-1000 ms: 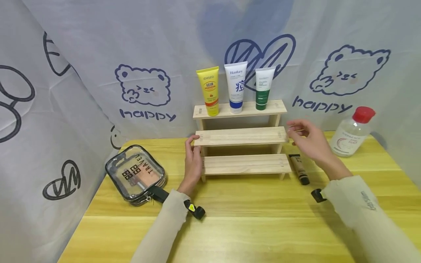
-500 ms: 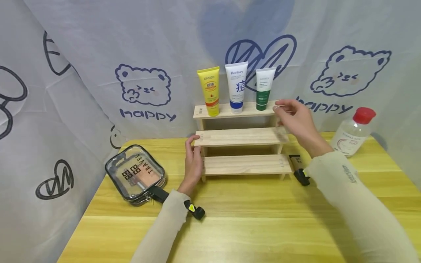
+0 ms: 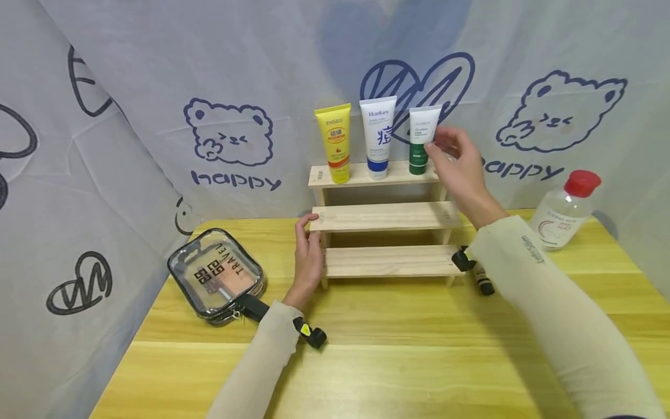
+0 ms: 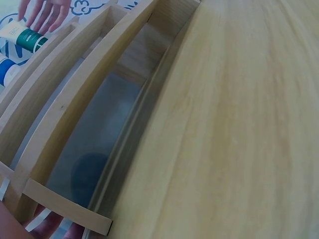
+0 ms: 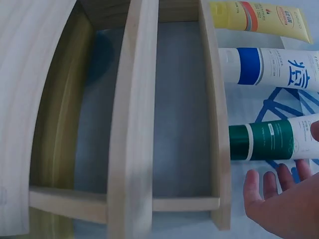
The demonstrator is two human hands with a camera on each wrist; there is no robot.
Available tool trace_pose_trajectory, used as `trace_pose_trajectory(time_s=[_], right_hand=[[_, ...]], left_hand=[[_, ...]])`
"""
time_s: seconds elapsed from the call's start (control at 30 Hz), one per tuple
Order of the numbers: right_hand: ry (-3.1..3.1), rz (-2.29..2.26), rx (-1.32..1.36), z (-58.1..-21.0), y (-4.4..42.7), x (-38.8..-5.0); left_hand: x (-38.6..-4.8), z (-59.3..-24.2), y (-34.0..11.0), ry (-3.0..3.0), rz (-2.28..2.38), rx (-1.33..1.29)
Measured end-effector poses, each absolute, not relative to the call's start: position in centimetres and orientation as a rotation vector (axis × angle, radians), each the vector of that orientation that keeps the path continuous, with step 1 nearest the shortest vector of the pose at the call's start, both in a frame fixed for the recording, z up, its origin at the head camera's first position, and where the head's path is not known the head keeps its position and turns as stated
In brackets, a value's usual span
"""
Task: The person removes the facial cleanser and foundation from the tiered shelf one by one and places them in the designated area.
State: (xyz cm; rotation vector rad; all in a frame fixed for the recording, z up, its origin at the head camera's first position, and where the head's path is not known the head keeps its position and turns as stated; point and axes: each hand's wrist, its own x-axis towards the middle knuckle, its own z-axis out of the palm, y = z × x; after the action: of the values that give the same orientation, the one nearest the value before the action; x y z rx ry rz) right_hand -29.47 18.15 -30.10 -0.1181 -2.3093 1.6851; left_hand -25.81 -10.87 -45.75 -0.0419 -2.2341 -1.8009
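Yellow wood-grain worktop [image 3: 408, 355], pale printed cloth [image 3: 131, 134] hung behind and along the left: line-drawn bears, a heart, "happy" lettering. Three-tier wooden rack [image 3: 384, 217] stands on the worktop near the back cloth. Top tier, left to right, all upright: yellow tube [image 3: 336, 142], white-and-blue tube [image 3: 378, 137], green-and-white tube [image 3: 421, 137].

Right grip [image 3: 462, 171] is at the green-and-white tube, right end of top tier; fingers loosely spread, thumb by the tube's white upper part, other fingers going behind its right side. Firm contact: cannot tell. Left grip [image 3: 309, 259] holds the rack's left end, fingers bent round the side piece, one fingertip over the middle tier's corner.

Head view only: clear black-edged pouch [image 3: 209, 272] marked "TRAVEL" left of the rack, red-capped bottle [image 3: 559, 224] at right, small tube [image 3: 483, 279] lying by the rack's right foot, partly hidden by the right sleeve [image 3: 549, 302].

Left wrist view adds fingers [image 4: 47, 225] visible past the rack's end piece, plus the rack's underside. Right wrist view shows the spread right fingers beside the green-and-white tube; thumb is cut off at the frame edge.
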Motion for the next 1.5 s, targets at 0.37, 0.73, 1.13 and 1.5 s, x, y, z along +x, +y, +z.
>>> trace_pose_trajectory(time_s=[0.37,0.73,1.13,1.5], right_hand=[[-2.345,1.688,-0.048,-29.4,17.4,-31.1],[-2.487,1.647,0.128,-29.9,18.2,-31.8],[-2.413,1.474,0.428,-30.8,19.2,-29.1],[-2.416,1.484,0.473,-32.4,20.6,-25.4]], left_hand=[[-26.0,-45.6,-10.9,-2.236,-1.804,-0.078],[-25.9,-45.8,-11.1,-2.236,-1.804,-0.049],[-25.9,-45.9,-11.0,-2.216,-1.809,-0.062],[-25.9,-46.1,-11.0,-2.229,-1.816,-0.065]])
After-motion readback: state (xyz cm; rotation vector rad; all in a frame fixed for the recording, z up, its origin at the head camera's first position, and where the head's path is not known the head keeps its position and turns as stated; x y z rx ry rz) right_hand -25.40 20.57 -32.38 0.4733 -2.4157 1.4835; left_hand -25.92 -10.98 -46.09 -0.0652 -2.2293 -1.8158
